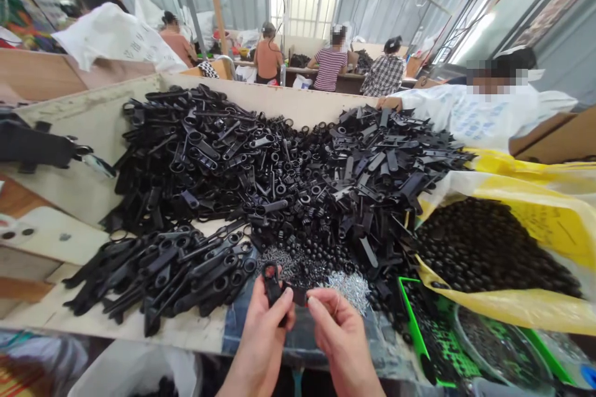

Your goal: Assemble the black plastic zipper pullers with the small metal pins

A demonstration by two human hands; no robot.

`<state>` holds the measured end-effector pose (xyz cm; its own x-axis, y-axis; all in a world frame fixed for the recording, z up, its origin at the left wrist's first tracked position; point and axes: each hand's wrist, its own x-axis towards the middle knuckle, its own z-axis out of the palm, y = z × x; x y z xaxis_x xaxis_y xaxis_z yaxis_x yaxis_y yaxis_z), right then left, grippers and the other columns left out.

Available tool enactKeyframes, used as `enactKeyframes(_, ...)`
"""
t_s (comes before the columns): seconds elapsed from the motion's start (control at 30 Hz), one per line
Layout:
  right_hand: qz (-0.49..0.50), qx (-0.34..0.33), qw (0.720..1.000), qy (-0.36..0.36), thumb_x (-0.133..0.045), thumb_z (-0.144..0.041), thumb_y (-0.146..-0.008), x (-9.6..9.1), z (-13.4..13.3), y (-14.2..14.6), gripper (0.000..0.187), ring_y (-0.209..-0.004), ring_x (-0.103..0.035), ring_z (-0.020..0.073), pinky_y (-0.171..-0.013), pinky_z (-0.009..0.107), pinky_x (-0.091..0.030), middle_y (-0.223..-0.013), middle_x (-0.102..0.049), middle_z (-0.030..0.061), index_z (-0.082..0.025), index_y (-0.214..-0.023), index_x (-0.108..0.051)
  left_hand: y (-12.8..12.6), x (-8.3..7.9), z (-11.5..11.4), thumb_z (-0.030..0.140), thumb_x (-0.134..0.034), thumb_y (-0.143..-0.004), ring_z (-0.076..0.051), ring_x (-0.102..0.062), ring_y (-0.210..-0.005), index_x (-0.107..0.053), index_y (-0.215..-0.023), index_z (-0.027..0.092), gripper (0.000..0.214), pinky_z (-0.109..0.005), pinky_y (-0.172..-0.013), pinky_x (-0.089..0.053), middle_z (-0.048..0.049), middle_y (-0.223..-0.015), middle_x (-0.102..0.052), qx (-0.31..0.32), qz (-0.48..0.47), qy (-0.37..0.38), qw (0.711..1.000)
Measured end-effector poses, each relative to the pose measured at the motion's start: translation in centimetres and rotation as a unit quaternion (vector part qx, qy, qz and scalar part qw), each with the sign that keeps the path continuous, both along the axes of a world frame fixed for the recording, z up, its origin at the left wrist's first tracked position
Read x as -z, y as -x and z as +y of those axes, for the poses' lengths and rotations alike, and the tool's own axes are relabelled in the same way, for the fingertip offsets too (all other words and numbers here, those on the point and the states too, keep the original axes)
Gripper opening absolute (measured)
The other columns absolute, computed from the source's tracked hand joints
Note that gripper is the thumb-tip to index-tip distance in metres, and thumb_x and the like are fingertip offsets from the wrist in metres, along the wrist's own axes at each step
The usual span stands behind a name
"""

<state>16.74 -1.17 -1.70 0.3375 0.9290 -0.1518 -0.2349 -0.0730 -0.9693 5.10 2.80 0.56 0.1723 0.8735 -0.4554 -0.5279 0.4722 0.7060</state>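
My left hand (270,310) is closed around a black plastic part with a ring (270,271) at its upper end. A flat black arm of it (295,295) reaches across toward my right hand (338,322). My right thumb and fingertips pinch at the end of that arm; any small piece between them is hidden. Both hands are above a blue cloth (298,338). Just beyond them lie a heap of small grey pieces (279,262), shiny silver pins or screws (351,291) and small black round pieces (328,254).
Large piles of black ringed parts (200,136) and flat black pieces (386,155) fill the bench. More ringed parts (186,273) lie front left. A yellow-white sack (554,211) holds black balls; a green tray (414,322) stands front right. A person (465,111) sits opposite.
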Motion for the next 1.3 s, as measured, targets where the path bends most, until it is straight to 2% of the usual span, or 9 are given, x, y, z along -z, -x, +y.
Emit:
enactKeyframes(0.07, -0.140, -0.036, 0.988, -0.062, -0.072, -0.043, -0.089, -0.1, -0.6, -0.7, 0.024, -0.050, -0.055, 0.0107, -0.045, 0.020, -0.047, -0.084, -0.074, 0.0051, -0.020, -0.094, -0.078, 0.3, 0.3, -0.3, 0.036, -0.089, -0.072, -0.006, -0.046, -0.059, -0.057, -0.114, 0.024, 0.055, -0.019, -0.057, -0.039, 0.0082, -0.075, -0.057, 0.002, 0.026, -0.008, 1.000)
enactKeyframes(0.13, -0.282, -0.084, 0.947, -0.127, -0.068, -0.032, -0.093, -0.5, -0.8, -1.8, 0.020, -0.061, -0.066, 0.0137, -0.055, 0.022, -0.055, -0.101, -0.077, 0.0073, -0.023, -0.108, -0.078, 0.6, 0.6, -0.8, 0.037, -0.089, -0.072, -0.007, -0.046, -0.058, -0.057, -0.115, 0.024, 0.055, -0.019, -0.055, -0.038, 0.0077, -0.075, -0.059, 0.017, 0.053, -0.016, 0.998)
enactKeyframes(0.23, -0.418, -0.121, 0.876, -0.206, -0.061, -0.019, -0.097, -1.1, -0.7, -3.0, 0.025, -0.077, -0.075, 0.0163, -0.067, 0.022, -0.061, -0.102, -0.078, 0.0061, -0.024, -0.116, -0.076, 0.8, 0.9, -1.5, 0.037, -0.088, -0.073, -0.008, -0.050, -0.063, -0.058, -0.118, 0.025, 0.055, -0.020, -0.059, -0.040, 0.0062, -0.082, -0.063, 0.028, 0.070, -0.015, 0.997)
enactKeyframes(0.3, -0.454, -0.112, 0.851, -0.237, -0.059, -0.016, -0.099, -1.4, -0.8, -3.3, 0.024, -0.084, -0.077, 0.0171, -0.073, 0.022, -0.062, -0.100, -0.079, 0.0059, -0.023, -0.113, -0.077, 0.9, 0.8, -1.8, 0.036, -0.085, -0.075, -0.010, -0.054, -0.069, -0.061, -0.119, 0.025, 0.051, -0.022, -0.063, -0.042, 0.0044, -0.089, -0.066, 0.019, 0.067, 0.001, 0.998)
enactKeyframes(0.5, -0.402, -0.039, 0.893, -0.200, -0.069, -0.024, -0.096, -1.8, -1.8, -2.2, 0.015, -0.078, -0.078, 0.0178, -0.069, 0.022, -0.063, -0.094, -0.080, 0.0039, -0.025, -0.107, -0.078, 1.5, -0.3, -2.1, 0.032, -0.075, -0.076, -0.024, -0.057, -0.118, -0.071, -0.112, 0.024, 0.037, -0.034, -0.098, -0.043, -0.0036, -0.116, -0.073, 0.016, -0.051, 0.061, 0.997)
enactKeyframes(0.77, -0.387, -0.027, 0.896, -0.216, -0.066, -0.025, -0.098, -1.2, -1.6, -0.2, 0.015, -0.079, -0.078, 0.0184, -0.068, 0.022, -0.064, -0.094, -0.080, 0.0059, -0.023, -0.106, -0.078, 0.8, -0.7, -2.3, 0.036, -0.078, -0.075, -0.026, -0.058, -0.118, -0.073, -0.106, 0.025, 0.033, -0.039, -0.107, -0.041, -0.0041, -0.115, -0.073, 0.021, -0.082, 0.043, 0.995)
enactKeyframes(0.9, -0.395, -0.035, 0.887, -0.237, -0.066, -0.021, -0.098, -1.2, -1.7, -0.2, 0.016, -0.083, -0.078, 0.0190, -0.070, 0.023, -0.064, -0.097, -0.080, 0.0078, -0.021, -0.110, -0.076, 0.7, -0.4, -2.3, 0.037, -0.084, -0.071, -0.025, -0.059, -0.114, -0.074, -0.102, 0.025, 0.035, -0.037, -0.101, -0.047, -0.0049, -0.114, -0.074, 0.020, -0.100, 0.065, 0.993)
enactKeyframes(1.07, -0.450, -0.029, 0.857, -0.248, -0.064, -0.016, -0.098, -1.1, -1.9, 0.1, 0.014, -0.076, -0.077, 0.0171, -0.068, 0.022, -0.061, -0.090, -0.078, 0.0075, -0.017, -0.106, -0.075, 0.4, 0.0, -2.5, 0.043, -0.079, -0.082, -0.022, -0.063, -0.107, -0.073, -0.110, 0.023, 0.035, -0.033, -0.092, -0.052, -0.0071, -0.114, -0.074, 0.004, -0.063, 0.044, 0.997)
enactKeyframes(1.3, -0.540, -0.004, 0.812, -0.223, -0.059, -0.022, -0.101, -0.7, -1.8, 0.9, 0.018, -0.065, -0.074, 0.0173, -0.060, 0.023, -0.057, -0.076, -0.074, 0.0053, -0.017, -0.100, -0.077, 0.1, 0.9, -2.7, 0.050, -0.082, -0.077, -0.029, -0.070, -0.107, -0.073, -0.112, 0.018, 0.049, -0.037, -0.091, -0.056, -0.0134, -0.110, -0.078, -0.014, 0.020, 0.044, 0.999)
